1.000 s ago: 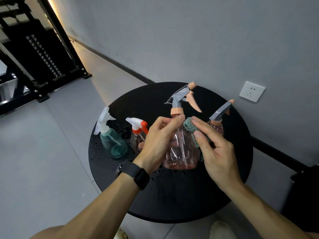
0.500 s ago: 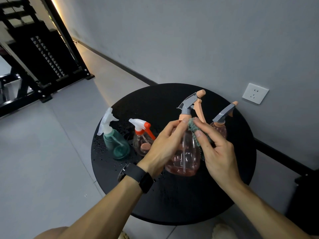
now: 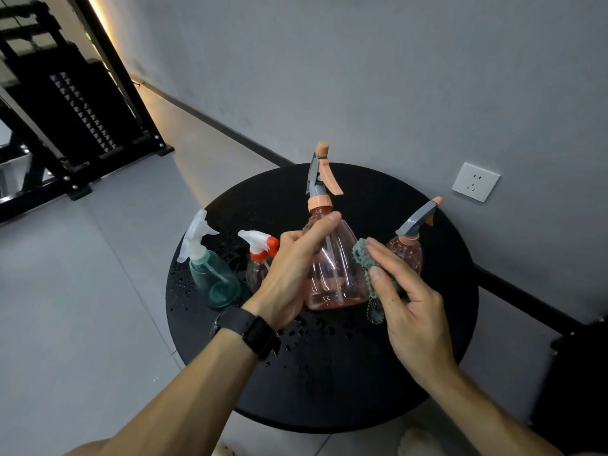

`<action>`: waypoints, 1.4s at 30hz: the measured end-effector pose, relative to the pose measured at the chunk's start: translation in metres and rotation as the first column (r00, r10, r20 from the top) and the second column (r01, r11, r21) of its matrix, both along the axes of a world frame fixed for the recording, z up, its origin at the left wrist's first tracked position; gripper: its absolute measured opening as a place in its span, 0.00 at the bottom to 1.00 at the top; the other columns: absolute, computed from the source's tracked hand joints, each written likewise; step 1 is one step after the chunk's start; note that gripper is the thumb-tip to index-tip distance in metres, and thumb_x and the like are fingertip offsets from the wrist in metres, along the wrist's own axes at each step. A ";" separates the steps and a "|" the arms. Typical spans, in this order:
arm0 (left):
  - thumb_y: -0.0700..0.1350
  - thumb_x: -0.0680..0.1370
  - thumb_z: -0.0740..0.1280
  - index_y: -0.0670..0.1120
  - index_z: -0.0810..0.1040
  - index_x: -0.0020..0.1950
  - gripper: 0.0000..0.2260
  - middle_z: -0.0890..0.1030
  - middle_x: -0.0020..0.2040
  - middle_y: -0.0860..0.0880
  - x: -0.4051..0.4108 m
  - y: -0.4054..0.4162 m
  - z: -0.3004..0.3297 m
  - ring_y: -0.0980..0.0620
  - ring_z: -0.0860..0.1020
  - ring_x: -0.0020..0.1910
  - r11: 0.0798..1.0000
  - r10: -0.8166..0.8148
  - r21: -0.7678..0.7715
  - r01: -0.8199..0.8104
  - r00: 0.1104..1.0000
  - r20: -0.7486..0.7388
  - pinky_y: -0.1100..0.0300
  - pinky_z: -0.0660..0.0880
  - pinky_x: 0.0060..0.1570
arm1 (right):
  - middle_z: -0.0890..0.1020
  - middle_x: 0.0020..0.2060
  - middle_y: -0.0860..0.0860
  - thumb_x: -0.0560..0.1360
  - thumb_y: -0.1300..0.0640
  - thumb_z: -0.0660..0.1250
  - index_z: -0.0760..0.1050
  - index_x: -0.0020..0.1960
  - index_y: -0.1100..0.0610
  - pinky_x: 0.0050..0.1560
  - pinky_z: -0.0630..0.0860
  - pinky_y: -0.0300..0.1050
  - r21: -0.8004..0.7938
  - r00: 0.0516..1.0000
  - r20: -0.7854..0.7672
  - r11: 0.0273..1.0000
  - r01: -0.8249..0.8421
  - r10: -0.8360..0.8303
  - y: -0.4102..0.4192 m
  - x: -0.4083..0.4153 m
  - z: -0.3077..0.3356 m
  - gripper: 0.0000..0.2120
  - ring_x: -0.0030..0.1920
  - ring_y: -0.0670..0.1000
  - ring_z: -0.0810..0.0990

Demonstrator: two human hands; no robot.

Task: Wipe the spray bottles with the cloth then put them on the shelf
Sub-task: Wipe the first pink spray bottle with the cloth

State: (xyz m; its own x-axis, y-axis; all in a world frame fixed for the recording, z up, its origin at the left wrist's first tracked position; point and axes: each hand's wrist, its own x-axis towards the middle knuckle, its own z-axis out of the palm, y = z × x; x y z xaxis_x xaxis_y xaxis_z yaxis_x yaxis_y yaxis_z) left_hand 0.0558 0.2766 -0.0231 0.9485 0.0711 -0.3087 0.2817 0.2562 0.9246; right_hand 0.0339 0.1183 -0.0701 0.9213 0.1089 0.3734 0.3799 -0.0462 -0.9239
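Wiping is under way: the left hand (image 3: 289,274) grips the pink bottle (image 3: 332,268) above the counter (image 3: 329,390), while the right hand (image 3: 408,311) pinches the cloth (image 3: 363,258) against its side. Next probably turning the bottle to reach unwiped faces.

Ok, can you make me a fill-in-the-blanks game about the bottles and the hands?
1. The left hand grips the big ____ bottle.
2. The right hand holds the ____ against that bottle's side.
3. Counting the held one, there are ____ spray bottles in all.
4. The table top is speckled with water ____.

Missing words: pink; cloth; four; drops
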 end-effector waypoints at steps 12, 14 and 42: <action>0.66 0.76 0.65 0.52 0.80 0.61 0.22 0.86 0.53 0.52 -0.010 -0.007 -0.008 0.51 0.85 0.51 0.966 -0.111 0.231 0.113 0.994 -0.023 0.45 0.80 0.57 | 0.76 0.62 0.38 0.79 0.62 0.63 0.75 0.65 0.53 0.64 0.71 0.34 -0.017 0.998 -0.007 0.998 0.067 -0.067 0.004 0.019 0.005 0.16 0.65 0.37 0.73; 0.69 0.76 0.62 0.57 0.80 0.61 0.23 0.85 0.55 0.54 -0.009 -0.007 -0.011 0.53 0.84 0.53 0.954 -0.136 0.266 0.140 0.990 -0.033 0.46 0.78 0.60 | 0.76 0.62 0.38 0.79 0.63 0.63 0.75 0.65 0.54 0.64 0.71 0.33 -0.028 0.997 0.001 0.997 0.078 -0.078 0.006 0.021 0.006 0.16 0.64 0.36 0.73; 0.61 0.76 0.69 0.39 0.77 0.64 0.28 0.78 0.61 0.33 0.000 0.008 -0.001 0.30 0.78 0.60 0.997 -0.073 0.047 0.068 0.991 0.109 0.31 0.76 0.55 | 0.75 0.66 0.45 0.78 0.61 0.62 0.72 0.67 0.56 0.65 0.70 0.34 0.007 0.996 0.073 0.999 0.049 -0.049 0.012 0.006 0.003 0.17 0.68 0.39 0.72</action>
State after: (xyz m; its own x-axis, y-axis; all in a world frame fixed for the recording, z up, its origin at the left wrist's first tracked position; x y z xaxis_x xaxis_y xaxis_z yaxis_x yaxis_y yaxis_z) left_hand 0.0558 0.2848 -0.0241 0.9798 0.0141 -0.1997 0.1929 0.1990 0.9608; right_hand 0.0404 0.1304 -0.0668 0.8957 0.0620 0.4403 0.4437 -0.0618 -0.8940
